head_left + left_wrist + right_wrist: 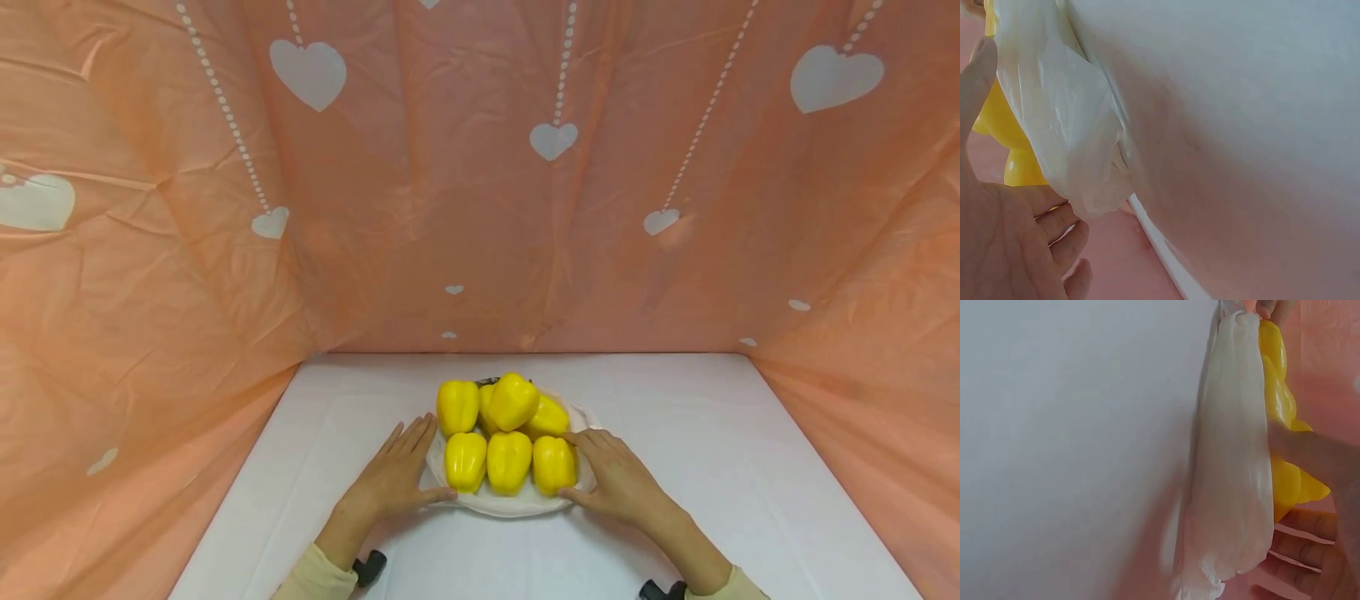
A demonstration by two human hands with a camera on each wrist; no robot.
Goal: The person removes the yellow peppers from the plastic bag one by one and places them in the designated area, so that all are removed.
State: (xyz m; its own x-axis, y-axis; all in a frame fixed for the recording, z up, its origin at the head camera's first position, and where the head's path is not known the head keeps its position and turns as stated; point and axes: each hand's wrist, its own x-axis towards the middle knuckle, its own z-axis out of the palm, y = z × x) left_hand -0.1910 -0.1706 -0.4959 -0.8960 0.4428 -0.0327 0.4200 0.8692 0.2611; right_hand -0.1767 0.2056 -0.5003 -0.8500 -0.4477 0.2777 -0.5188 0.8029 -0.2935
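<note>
From where I stood, the person's left hand [401,475] and right hand [618,475] were placed at two sides of a heap of yellow peppers [509,463], with a soft white bag [517,506] around the heap, on the table [675,400]. I counted seven peppers in view, all between the two hands. The left fingers were apart from the thumb and nearly straight; they lay along the bag's edge and clamped nothing that I could see. The right thumb and fingers were also apart, spread around the outer pepper [555,467] of the near row; whether they pressed on it, I could not tell.

In my judgement, the weak point was the top pepper [514,402], which appeared to rest over its neighbours, beyond the thumbs and touched by no hand. An uneven push inward could make it roll to the far side, where no finger guarded. The bag's edge looked thin: pulled by one hand only, it could fold down and let the outer pepper slip under the right palm.
</note>
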